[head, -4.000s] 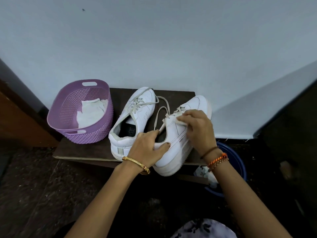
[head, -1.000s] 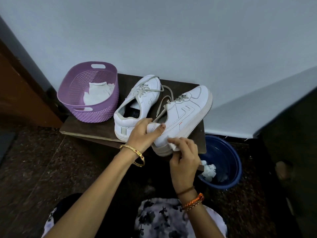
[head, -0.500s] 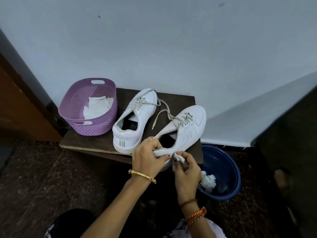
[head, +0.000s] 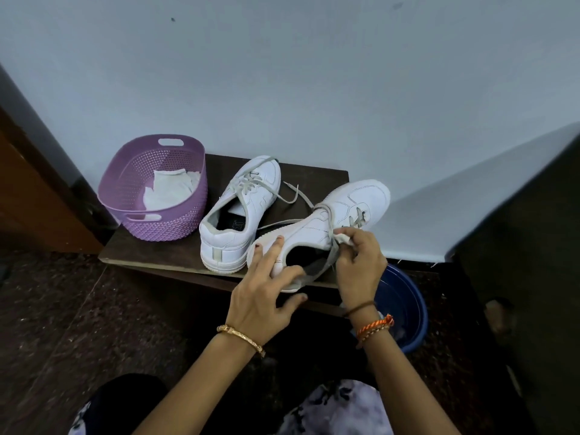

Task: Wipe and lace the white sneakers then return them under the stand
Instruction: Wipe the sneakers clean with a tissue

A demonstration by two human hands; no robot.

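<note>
Two white sneakers lie on a low dark wooden stand. The left sneaker stands upright with loose grey laces. The right sneaker is tilted, toe pointing up and right. My left hand holds its heel, fingers along the outer side and thumb at the collar. My right hand pinches a small white wipe against the sneaker's side near the eyelets. A loose lace trails between the two shoes.
A purple perforated basket with a white cloth inside sits on the stand's left end. A blue bucket stands on the dark floor at the right, partly behind my right wrist. A dark cabinet fills the right edge.
My right hand has moved with the wipe from the sneaker's heel up to its side near the laces. The sneaker has turned further to the right and my left hand has shifted on the heel.
</note>
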